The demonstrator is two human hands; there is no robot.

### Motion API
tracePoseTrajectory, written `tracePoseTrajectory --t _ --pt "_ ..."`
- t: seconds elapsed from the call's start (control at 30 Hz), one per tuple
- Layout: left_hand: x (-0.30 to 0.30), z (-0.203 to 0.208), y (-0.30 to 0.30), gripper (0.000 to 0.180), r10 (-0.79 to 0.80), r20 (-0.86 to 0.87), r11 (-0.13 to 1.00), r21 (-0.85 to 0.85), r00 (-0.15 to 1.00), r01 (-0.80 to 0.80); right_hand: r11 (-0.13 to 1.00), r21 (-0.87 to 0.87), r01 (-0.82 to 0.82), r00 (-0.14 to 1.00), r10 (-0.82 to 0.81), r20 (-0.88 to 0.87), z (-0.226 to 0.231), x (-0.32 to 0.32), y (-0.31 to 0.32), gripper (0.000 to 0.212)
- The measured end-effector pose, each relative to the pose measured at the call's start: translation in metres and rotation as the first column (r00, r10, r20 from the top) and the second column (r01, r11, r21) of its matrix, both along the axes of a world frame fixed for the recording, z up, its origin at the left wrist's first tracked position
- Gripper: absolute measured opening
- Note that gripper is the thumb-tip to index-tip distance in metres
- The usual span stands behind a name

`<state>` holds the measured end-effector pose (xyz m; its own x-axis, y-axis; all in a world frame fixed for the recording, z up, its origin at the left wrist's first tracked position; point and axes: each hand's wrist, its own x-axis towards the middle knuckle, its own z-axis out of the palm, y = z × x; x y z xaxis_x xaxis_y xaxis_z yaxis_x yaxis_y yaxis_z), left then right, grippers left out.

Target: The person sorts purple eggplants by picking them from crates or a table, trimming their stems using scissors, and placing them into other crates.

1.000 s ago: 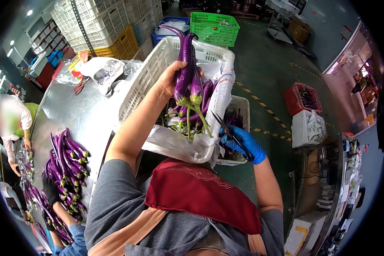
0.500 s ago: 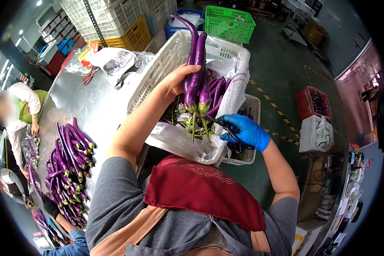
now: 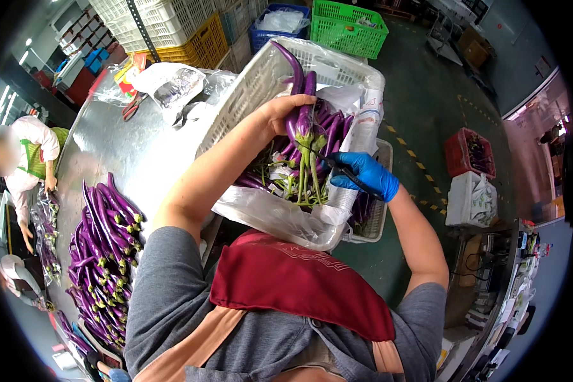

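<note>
Two long purple eggplants [image 3: 305,122] are gripped in my bare left hand [image 3: 282,113], their green stems pointing down toward me. My blue-gloved right hand [image 3: 373,177] is closed round dark-handled scissors [image 3: 352,176], whose blades reach the stems just below the caps. Whether the blades are apart is too small to tell. Both hands are above a white plastic crate [image 3: 226,118] lined with clear film. More eggplants [image 3: 330,127] lie in it, along with several green stems [image 3: 302,186].
A heap of eggplants [image 3: 102,254] covers part of the metal table [image 3: 102,149] to my left. Red-handled scissors [image 3: 131,109] lie at its far end. A second white crate [image 3: 383,210] stands right of the lined one. Co-workers [image 3: 35,149] stand beyond the table. A green crate [image 3: 347,32] is behind.
Both hands have come a little nearer, lowering the eggplants toward the crate. The scissors have moved from the lower stems up close to the caps. At left, a co-worker's hand has shifted.
</note>
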<state>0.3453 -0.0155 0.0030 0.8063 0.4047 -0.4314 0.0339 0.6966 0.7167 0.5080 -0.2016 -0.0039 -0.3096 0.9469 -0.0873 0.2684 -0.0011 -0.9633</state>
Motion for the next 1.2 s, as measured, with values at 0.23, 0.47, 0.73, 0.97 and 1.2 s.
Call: tracePoseTrajectory --t 0.23,0.47,0.73,0.97,1.2 --pt "0.004 0.005 0.040 0.030 0.454 -0.020 0.810 0.427 0.891 -0.403 0.971 0.238 -0.033 0.740 -0.136 0.659 0.010 0.009 0.016 0.036" --pt "0.008 -0.002 0.056 0.033 0.374 0.037 0.810 0.473 0.927 -0.346 0.998 0.027 0.060 0.960 -0.065 0.273 -0.021 0.019 0.021 0.038" --pt "0.010 -0.017 0.033 0.038 0.161 0.246 0.863 0.435 0.956 -0.257 0.998 0.060 0.005 0.792 -0.040 0.609 0.000 -0.007 0.040 0.030" --pt "0.003 -0.013 0.027 0.057 0.213 0.263 0.624 0.705 0.941 -0.338 0.970 0.158 0.185 0.715 -0.244 0.656 -0.009 -0.031 0.036 0.022" --pt "-0.019 0.022 0.008 0.074 0.500 0.289 -0.318 0.938 0.816 -0.137 0.958 0.137 0.253 0.748 -0.284 0.600 -0.054 -0.031 0.037 0.020"
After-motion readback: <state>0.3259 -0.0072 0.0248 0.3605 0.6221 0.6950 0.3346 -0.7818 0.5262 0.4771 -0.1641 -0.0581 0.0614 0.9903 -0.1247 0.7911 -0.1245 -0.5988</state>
